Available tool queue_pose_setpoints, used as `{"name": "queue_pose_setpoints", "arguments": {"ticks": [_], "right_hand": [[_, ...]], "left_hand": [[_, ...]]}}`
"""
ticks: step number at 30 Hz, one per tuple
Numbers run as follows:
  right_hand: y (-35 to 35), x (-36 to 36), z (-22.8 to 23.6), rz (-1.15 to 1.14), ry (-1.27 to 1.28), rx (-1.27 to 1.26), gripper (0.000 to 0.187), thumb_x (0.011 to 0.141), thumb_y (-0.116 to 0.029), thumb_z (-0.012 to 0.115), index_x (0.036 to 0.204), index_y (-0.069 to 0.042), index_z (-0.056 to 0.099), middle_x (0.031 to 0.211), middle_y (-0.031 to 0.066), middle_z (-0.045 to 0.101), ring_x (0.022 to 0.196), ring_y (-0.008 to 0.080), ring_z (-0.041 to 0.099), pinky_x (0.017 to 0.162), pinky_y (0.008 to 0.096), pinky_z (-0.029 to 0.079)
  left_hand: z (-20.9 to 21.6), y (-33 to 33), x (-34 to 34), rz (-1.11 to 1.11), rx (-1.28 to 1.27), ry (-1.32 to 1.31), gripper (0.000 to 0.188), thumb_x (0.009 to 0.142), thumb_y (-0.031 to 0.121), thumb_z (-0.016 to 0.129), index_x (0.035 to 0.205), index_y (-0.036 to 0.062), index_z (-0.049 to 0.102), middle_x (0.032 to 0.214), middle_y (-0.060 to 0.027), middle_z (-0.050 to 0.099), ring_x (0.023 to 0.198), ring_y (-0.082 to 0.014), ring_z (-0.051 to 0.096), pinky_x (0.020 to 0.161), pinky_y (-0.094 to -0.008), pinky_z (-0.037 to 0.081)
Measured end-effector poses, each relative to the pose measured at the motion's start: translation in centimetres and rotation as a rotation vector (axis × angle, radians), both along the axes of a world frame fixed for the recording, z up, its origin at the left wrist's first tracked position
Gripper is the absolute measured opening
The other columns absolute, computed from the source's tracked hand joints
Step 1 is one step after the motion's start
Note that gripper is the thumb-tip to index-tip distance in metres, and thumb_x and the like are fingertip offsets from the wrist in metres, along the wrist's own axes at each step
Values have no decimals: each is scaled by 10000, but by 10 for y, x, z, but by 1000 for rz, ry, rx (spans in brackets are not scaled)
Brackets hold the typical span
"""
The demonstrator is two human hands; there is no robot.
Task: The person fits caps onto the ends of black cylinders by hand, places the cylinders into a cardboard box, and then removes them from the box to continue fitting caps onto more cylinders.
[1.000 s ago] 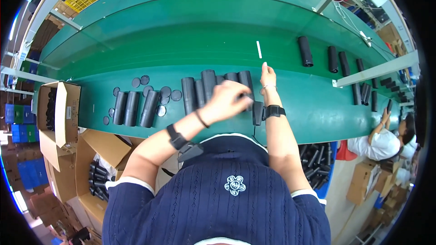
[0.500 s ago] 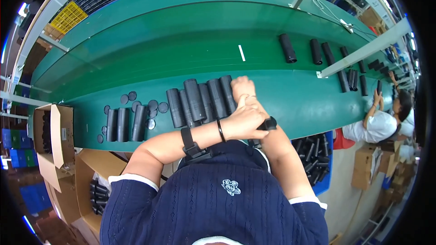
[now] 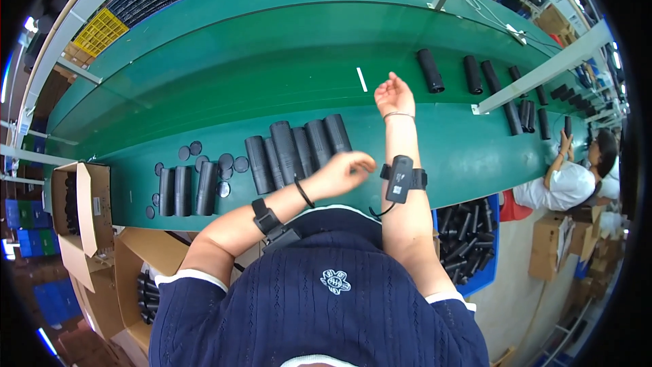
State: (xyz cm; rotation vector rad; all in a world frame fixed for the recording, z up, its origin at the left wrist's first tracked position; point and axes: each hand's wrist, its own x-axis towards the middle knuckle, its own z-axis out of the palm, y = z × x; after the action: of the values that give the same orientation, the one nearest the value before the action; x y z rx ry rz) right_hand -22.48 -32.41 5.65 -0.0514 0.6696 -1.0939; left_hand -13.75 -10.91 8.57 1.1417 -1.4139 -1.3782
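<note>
My left hand [image 3: 345,171] is over the near side of the bench, just in front of several black ribbed tubes [image 3: 286,151] standing in a close group. Its fingers point right, loosely bent and apart, and nothing shows in them. Farther out and to the right, my right hand [image 3: 395,97] is raised near the seam of the green surface. Its palm is partly turned up and its loosely curled fingers hold nothing. A black strapped device [image 3: 399,179] sits on my right forearm. Left of the group are three more black tubes [image 3: 182,190] and several round black caps [image 3: 225,161].
Black tubes [image 3: 430,71] lie along the green belt [image 3: 285,61] to the right. A blue bin [image 3: 483,276] of black parts is below the bench at right, cardboard boxes [image 3: 94,204] at left. A metal post [image 3: 536,71] crosses the right side; a co-worker [image 3: 569,180] sits beyond.
My left hand has let go of the right forearm and drawn back left. My right hand has moved up and away from the tubes, its forearm turning so the strapped device shows on top.
</note>
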Motion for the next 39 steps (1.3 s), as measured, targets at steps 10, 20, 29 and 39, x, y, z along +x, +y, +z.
{"name": "queue_pose_setpoints", "arguments": {"ticks": [10, 20, 29, 39], "right_hand": [[0, 1, -3, -112, -267, 197, 195, 920, -147, 459, 987, -7, 576, 744, 53, 518, 676, 188, 480, 620, 319, 410], [4, 2, -23, -152, -316, 171, 201, 913, -105, 442, 1000, 31, 563, 738, 77, 519, 687, 203, 472, 627, 330, 402], [16, 15, -22, -26, -281, 157, 251, 944, -152, 404, 1029, 40, 543, 758, 88, 517, 693, 209, 467, 631, 332, 399], [6, 5, -30, -67, -468, 248, 385, 986, -278, 326, 1006, 44, 536, 755, 100, 522, 710, 219, 473, 629, 361, 399]], "left_hand": [[21, -11, -8, 57, -264, -100, 422, 655, 25, 731, 1046, 52, 574, 987, -65, 620, 847, -179, 609, 751, -308, 471], [13, -7, 9, -368, -186, -11, 167, 731, 74, 741, 783, -4, 603, 803, -54, 627, 750, -166, 596, 686, -284, 472], [-12, 6, 5, -285, 302, 477, 196, 808, 56, 712, 973, 7, 619, 899, -27, 653, 848, -74, 607, 769, -205, 484], [-14, 12, 10, -135, 575, 630, 219, 875, 121, 643, 1079, 43, 615, 1049, -34, 639, 973, -102, 599, 810, -259, 498]]}}
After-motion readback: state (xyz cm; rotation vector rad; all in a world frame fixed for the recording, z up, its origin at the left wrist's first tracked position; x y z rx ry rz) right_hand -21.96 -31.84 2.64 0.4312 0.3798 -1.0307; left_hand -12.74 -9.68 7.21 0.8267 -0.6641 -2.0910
